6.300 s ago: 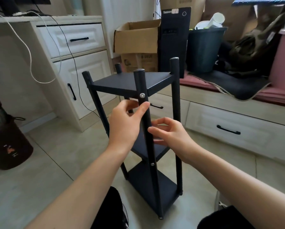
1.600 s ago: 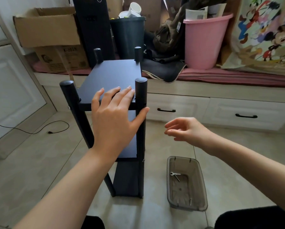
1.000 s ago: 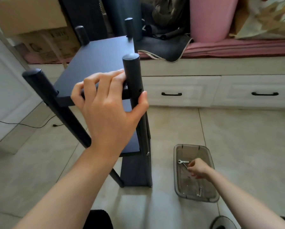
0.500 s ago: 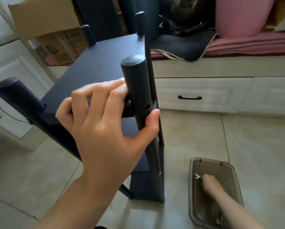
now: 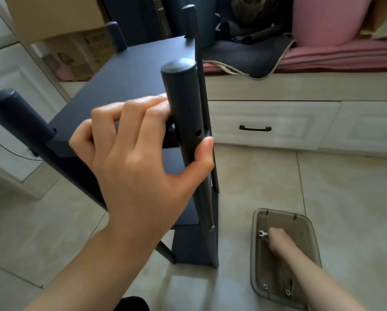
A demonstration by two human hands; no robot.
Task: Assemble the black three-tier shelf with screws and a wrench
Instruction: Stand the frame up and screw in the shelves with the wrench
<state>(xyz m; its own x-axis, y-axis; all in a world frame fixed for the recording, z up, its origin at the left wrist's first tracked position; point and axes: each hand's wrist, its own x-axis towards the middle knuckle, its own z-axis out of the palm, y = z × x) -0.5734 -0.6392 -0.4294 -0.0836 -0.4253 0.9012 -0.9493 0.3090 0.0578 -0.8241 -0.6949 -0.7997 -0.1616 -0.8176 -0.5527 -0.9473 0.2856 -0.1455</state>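
Hiding wrench shaft: right hand

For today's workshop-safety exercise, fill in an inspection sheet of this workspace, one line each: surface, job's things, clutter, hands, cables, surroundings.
Surface: tiled floor, with the shelf and a tray on it.
Job's things: black shelf upright; empty screw hole in its near post; small wrench and loose screws in the clear tray.
Clutter: cardboard boxes, pink bucket, dark bin and cloth behind.
Hands: left hand grips the near post; right hand is in the tray at the wrench, grasp unclear.
Cables: black cable by the left cabinet.
Surroundings: white drawers under a pink-cushioned bench.
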